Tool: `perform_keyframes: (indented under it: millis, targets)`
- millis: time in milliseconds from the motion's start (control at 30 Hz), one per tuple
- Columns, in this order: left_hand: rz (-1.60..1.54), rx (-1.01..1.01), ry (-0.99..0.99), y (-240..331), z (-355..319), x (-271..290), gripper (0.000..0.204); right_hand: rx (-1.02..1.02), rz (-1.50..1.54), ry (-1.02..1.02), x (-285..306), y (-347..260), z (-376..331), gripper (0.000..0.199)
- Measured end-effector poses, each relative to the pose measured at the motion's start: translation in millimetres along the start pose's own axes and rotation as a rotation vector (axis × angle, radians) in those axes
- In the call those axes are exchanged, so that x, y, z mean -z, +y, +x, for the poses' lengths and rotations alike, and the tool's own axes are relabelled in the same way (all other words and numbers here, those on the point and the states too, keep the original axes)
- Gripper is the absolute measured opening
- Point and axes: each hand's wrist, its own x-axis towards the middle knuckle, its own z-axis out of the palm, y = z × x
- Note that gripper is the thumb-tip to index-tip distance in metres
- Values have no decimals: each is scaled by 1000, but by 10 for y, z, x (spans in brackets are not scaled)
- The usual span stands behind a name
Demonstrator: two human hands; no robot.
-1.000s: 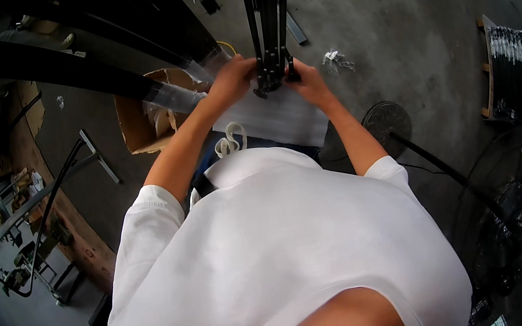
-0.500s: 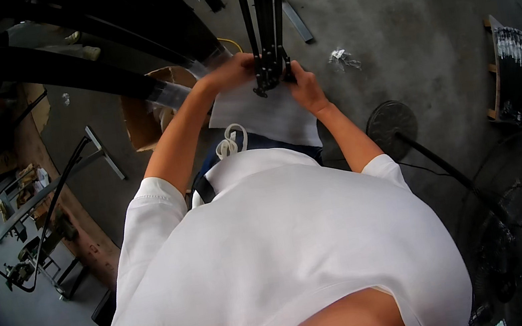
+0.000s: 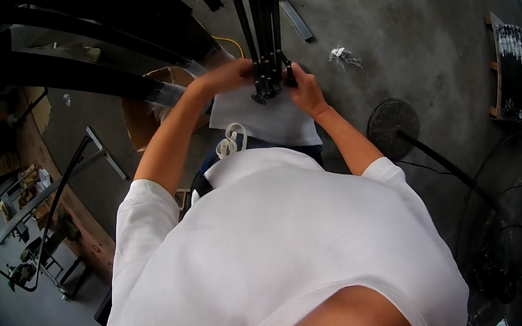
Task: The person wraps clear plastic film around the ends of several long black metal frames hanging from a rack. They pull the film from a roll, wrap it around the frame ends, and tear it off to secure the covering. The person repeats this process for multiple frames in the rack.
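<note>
**Hands on black rod bundle, lower end**

Bundle of black metal rods (image 3: 259,21) runs from top edge down to hands, long axis straight away from the body, lower end over white cloth (image 3: 266,118). Left hand (image 3: 229,75) clasps its left side, right hand (image 3: 305,89) pinches a fitting on its right; both equally near

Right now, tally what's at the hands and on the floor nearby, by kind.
Black metal frame, gripped by left hand and right hand: 1
White sheet: 1
Cardboard box: 1
Floor fan: 1
Crumpled wrapper: 1
Total: 5
</note>
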Motion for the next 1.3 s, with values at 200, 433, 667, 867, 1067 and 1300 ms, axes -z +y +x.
perform_keyframes:
  millis: [200, 433, 667, 867, 1067, 1300]
  targets:
    - [-16, -16, -4, 7, -41, -63, 30, -5, 75, -42, 53, -74, -3, 17]
    - [-268, -42, 80, 12, -60, -132, 33, -86, 207, -91, 31, -48, -46, 20]
    - [-250, 46, 9, -53, -63, -111, 43, -142, 131, -32, -76, -156, -40, 23]
    - [-148, 21, 43, 72, -104, -109, 45, -59, 112, -122, -92, -107, -26, 27]
    - [-179, -112, 86, 197, -142, -150, 46, -88, 121, -47, -87, -246, -39, 28]
    - [-73, -92, 77, -63, -175, -174, 48, -76, 76, -42, -74, -268, -31, 21]
